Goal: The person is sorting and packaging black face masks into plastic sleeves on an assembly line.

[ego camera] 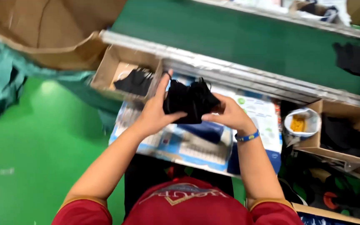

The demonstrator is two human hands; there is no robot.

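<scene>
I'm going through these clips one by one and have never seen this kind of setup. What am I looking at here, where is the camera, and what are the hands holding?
There is no machine here, only a person filmed by a camera worn on their own head, looking down past a red shirt at their two bare hands. The left hand and the right hand, which has a blue wristband, grip a small black fabric pouch between them. Under the hands lies a flat blue and white printed carton. To the left sits an open cardboard box with more black pouches. Behind runs a green conveyor belt carrying one dark item. On the right is another box of black fabric and a small white cup of something yellow.
</scene>
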